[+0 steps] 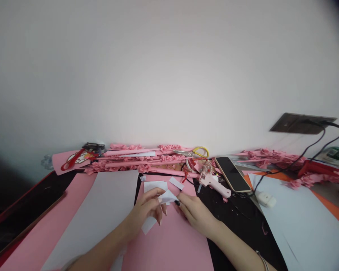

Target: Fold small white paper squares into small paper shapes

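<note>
A small folded piece of white paper (167,197) is held between my two hands above a pink sheet (169,241). My left hand (150,203) pinches its left end between thumb and fingers. At its right end, the fingertips of my right hand (193,210) close on the paper; a dark nail shows there. Under and behind my hands lie more white paper pieces: a stack (155,185) at the back, a small rectangle (176,183) to its right, and another piece (148,224) below my left hand.
Pink paper flower stems (135,162) line the wall, with yellow-handled scissors (197,152) and red-handled scissors (72,161). A pink glue gun (214,184), a phone (233,175) and a white earbud case (266,199) lie to the right. Cords run from a wall socket (302,123). Large white sheets (101,210) flank me.
</note>
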{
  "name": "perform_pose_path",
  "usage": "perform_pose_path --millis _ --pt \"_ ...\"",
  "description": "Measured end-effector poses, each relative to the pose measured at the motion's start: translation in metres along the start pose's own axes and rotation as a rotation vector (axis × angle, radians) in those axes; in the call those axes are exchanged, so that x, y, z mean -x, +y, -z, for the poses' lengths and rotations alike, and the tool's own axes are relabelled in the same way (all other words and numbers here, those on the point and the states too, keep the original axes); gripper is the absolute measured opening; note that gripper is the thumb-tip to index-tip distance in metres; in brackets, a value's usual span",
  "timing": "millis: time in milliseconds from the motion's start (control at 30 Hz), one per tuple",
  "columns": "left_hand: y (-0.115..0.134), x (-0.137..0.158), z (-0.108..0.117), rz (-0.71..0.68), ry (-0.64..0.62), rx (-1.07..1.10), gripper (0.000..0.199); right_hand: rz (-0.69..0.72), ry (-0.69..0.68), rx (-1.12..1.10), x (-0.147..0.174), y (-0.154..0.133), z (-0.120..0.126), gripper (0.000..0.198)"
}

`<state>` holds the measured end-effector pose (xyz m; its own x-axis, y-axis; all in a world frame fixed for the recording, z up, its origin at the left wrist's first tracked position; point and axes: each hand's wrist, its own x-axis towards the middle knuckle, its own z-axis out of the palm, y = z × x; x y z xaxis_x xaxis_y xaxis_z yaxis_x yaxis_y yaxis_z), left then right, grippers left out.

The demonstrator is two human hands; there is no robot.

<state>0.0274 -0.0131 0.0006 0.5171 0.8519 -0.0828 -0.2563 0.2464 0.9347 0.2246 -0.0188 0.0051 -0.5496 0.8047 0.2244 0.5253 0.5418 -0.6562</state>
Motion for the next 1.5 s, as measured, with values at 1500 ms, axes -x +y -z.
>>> perform_pose_path --millis 1500 --pt "-0.003 0.002 -0.007 -0.118 -0.016 -0.321 0.029 -0.111 0.117 -0.717 0.002 -0.011 -0.018 0.038"
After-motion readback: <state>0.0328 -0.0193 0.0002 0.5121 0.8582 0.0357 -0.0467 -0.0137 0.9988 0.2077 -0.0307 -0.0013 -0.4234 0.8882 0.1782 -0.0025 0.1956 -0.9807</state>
